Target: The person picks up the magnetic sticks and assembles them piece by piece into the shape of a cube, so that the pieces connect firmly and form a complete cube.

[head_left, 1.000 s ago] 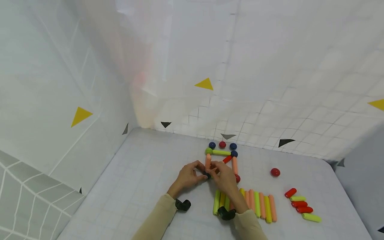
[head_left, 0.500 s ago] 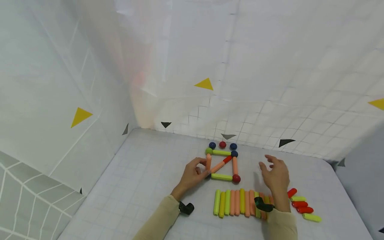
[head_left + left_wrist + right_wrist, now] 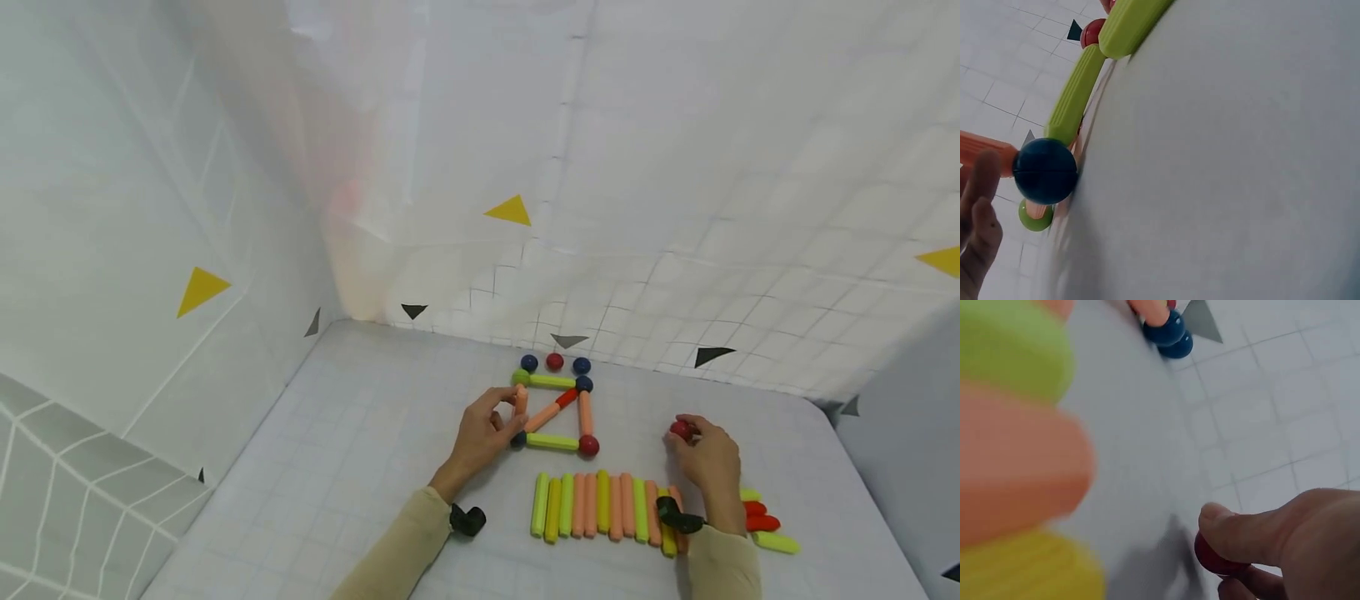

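Note:
My left hand [image 3: 480,433] holds an orange magnetic stick [image 3: 521,400] that stands up from the dark blue ball [image 3: 1045,172] at the near left corner of a stick-and-ball frame. That frame has green sticks [image 3: 552,442] at front and back, an orange stick [image 3: 586,414] on the right, and a red-and-orange diagonal. Its other corners are a green ball [image 3: 521,377], a blue ball [image 3: 584,384] and a red ball [image 3: 588,446]. Off to the right, my right hand [image 3: 711,462] pinches a loose red ball [image 3: 1213,557] between thumb and fingers.
A row of several orange, green and yellow sticks [image 3: 566,505] lies in front of the frame. Shorter red and green sticks [image 3: 776,542] lie at the right, partly behind the right hand. Two blue balls and a red ball [image 3: 554,362] sit behind the frame, near the wall.
My right hand has left the near left corner, moved right and taken hold of the loose red ball. The left hand stays at the upright orange stick.

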The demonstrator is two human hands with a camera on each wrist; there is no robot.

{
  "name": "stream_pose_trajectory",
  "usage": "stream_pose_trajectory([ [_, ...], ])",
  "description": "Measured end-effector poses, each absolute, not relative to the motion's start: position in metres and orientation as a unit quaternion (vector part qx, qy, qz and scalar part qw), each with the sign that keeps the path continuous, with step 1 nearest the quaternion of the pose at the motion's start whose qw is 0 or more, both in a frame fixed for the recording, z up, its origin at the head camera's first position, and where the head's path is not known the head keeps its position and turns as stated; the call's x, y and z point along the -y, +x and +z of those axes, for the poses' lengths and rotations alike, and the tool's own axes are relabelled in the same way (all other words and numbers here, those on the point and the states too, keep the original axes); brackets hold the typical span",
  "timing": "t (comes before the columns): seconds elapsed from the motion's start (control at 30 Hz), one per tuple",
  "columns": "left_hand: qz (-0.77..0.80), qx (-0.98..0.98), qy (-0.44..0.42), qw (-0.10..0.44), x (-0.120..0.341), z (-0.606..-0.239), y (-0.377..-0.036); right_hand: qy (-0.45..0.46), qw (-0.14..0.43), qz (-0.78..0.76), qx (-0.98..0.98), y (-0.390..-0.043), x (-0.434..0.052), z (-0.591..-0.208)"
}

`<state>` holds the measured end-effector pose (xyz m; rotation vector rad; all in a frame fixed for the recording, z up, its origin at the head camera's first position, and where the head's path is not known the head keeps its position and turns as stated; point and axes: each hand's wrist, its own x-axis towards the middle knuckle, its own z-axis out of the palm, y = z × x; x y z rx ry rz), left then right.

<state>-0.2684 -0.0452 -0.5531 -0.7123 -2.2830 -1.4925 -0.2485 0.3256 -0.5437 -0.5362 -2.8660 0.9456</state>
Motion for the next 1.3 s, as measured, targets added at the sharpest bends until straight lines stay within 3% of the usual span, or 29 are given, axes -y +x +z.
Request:
stream_pose_trajectory([
  [0.17, -0.545, 0.792, -0.238, 0.138, 0.047, -0.548, -0.268, -0.122, 0.051, 0.341, 0.931, -0.248, -0.304, -0.529],
  [0.43, -0.564, 0.781, -0.24, 0.117, 0.051, -0.548, -0.269, -0.007, 0.129, 0.401, 0.907, -0.247, -0.224, -0.491],
  [0.77, -0.555, 0.782, -0.255, 0.125, 0.048, -0.547, -0.271, 0.131, 0.158, 0.495, 0.844, -0.248, -0.147, -0.485],
  [1.13, -0.55, 0.783, -0.26, 0.131, 0.046, -0.549, -0.271, 0.159, 0.177, 0.466, 0.852, -0.248, -0.137, -0.487],
  [1.3, -0.535, 0.795, -0.258, 0.124, 0.048, -0.547, -0.27, 0.132, 0.156, 0.464, 0.862, -0.246, -0.153, -0.486],
])
